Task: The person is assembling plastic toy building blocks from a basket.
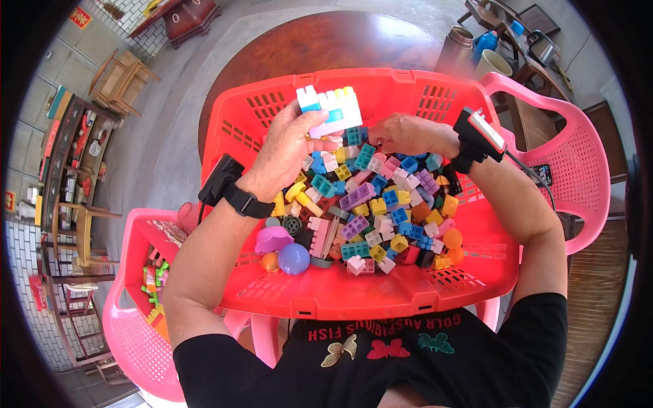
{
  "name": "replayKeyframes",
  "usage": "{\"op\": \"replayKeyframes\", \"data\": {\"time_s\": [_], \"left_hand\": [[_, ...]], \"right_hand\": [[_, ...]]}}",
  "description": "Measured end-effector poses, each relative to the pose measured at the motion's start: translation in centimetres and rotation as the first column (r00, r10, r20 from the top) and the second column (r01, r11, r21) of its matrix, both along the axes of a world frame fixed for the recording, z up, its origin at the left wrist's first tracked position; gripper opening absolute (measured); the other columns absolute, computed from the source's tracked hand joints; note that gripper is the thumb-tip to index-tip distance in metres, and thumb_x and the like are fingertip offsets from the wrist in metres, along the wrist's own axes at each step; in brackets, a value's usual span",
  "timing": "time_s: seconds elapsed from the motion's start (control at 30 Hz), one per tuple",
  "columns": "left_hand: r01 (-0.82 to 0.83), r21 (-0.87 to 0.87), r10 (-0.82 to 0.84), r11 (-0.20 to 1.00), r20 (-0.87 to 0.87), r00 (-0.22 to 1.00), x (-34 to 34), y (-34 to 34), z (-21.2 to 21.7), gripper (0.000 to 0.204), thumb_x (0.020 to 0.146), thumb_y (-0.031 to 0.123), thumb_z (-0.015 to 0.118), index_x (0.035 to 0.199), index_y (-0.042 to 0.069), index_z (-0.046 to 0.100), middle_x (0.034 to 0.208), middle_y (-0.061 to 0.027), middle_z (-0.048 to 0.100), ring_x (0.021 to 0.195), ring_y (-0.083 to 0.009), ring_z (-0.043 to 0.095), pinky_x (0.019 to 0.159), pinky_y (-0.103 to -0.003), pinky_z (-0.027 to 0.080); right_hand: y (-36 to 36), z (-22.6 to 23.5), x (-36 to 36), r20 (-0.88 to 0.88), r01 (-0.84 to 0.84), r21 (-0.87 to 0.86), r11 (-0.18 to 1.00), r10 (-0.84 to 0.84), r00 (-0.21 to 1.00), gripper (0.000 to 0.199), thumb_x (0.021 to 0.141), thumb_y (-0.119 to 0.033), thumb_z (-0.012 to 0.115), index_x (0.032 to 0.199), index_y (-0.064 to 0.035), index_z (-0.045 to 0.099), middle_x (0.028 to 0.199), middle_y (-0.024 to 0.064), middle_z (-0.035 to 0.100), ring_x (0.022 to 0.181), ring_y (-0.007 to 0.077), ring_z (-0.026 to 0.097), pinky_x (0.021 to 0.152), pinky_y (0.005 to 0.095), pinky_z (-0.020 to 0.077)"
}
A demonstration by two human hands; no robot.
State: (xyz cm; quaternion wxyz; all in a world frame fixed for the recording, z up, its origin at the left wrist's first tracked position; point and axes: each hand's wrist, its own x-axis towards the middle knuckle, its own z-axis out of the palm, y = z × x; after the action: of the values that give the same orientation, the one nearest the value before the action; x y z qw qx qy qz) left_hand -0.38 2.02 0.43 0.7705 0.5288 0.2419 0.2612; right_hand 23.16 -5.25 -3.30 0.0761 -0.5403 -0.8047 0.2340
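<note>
Looking steeply down from wearer's head through left fisheye; facing forward past black T-shirt (422,370); hanging near, above red perforated plastic basket (371,294); reaching out to round wooden table (306,47) beyond; bending straight edges toward periphery.

Red plastic basket (398,294), slotted walls, carries the lot; clock dirs from its ctr. Mixed heap of toy bricks (357,198) on its floor, ctr out to approx 5 o'clk: turq., blue, yel., pink, purple, wht. Blue-violet ball (294,259) at 7–8 o'clk, w/ purple bowl-shaped piece (274,239) & small orange ball (270,262) just beside. Dk grey wheel (292,225) at 8. Orange balls (453,238) at 4. Round brown wooden bench (272,58) shows past far rim, 11–12 o'clk; can't tell if it bears basket's wt.
</note>
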Motion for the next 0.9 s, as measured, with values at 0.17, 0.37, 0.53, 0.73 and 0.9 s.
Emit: {"op": "replayKeyframes", "data": {"time_s": [0.17,0.37,0.53,0.73,0.9], "left_hand": [[0.007,0.006,-0.007,1.000,-0.008,1.000,-0.1,0.1,0.1,0.032,0.091,0.018,0.053,0.119,0.002,0.049,0.111,-0.0138,0.061,0.096,-0.0248,0.064,0.073,-0.035,0.054],[-0.034,-0.064,0.041,0.997,0.107,0.993,-0.1,0.7,0.2,0.030,0.090,0.019,0.052,0.115,0.002,0.050,0.106,-0.0150,0.061,0.089,-0.0256,0.064,0.068,-0.036,0.056],[0.012,-0.069,-0.004,0.998,0.127,0.992,0.2,1.0,-0.7,0.034,0.089,0.019,0.054,0.119,0.002,0.050,0.110,-0.0138,0.062,0.095,-0.0267,0.064,0.077,-0.039,0.055],[-0.014,-0.001,0.014,1.000,0.101,0.995,-0.2,1.0,-0.4,0.032,0.089,0.017,0.054,0.117,0.001,0.052,0.108,-0.0130,0.063,0.095,-0.0249,0.064,0.077,-0.036,0.056],[-0.049,0.038,0.049,0.998,0.010,0.999,0.2,0.4,-0.2,0.029,0.091,0.015,0.054,0.116,0.001,0.052,0.107,-0.0128,0.062,0.094,-0.0237,0.064,0.075,-0.035,0.055]], "right_hand": [[0.3,0.8,1.1,-0.004,-0.015,0.081,0.997,0.016,1.000,0.017,0.078,-0.010,0.059,0.094,-0.0040,0.062,0.081,0.0150,0.064,0.078,0.0314,0.062,0.069,0.0386,0.0492],[0.2,2.0,1.9,-0.028,0.064,0.267,0.962,-0.058,0.998,0.017,0.079,-0.006,0.058,0.095,-0.0010,0.060,0.085,0.0165,0.064,0.079,0.0323,0.063,0.072,0.0384,0.0500],[-0.5,0.2,0.7,0.028,0.100,0.292,0.951,-0.113,0.993,0.020,0.079,-0.007,0.054,0.097,-0.0041,0.062,0.088,0.0168,0.065,0.089,0.0341,0.062,0.078,0.0434,0.0493],[-0.2,1.9,-0.4,0.055,0.072,0.167,0.983,-0.082,0.995,0.016,0.079,-0.012,0.057,0.092,-0.0045,0.061,0.084,0.0156,0.063,0.085,0.0346,0.061,0.075,0.0430,0.0486],[-1.1,3.0,0.9,0.117,0.025,0.111,0.994,-0.038,0.992,0.012,0.077,-0.010,0.059,0.088,-0.0053,0.063,0.084,0.0117,0.064,0.083,0.0309,0.061,0.071,0.0390,0.0477]]}}
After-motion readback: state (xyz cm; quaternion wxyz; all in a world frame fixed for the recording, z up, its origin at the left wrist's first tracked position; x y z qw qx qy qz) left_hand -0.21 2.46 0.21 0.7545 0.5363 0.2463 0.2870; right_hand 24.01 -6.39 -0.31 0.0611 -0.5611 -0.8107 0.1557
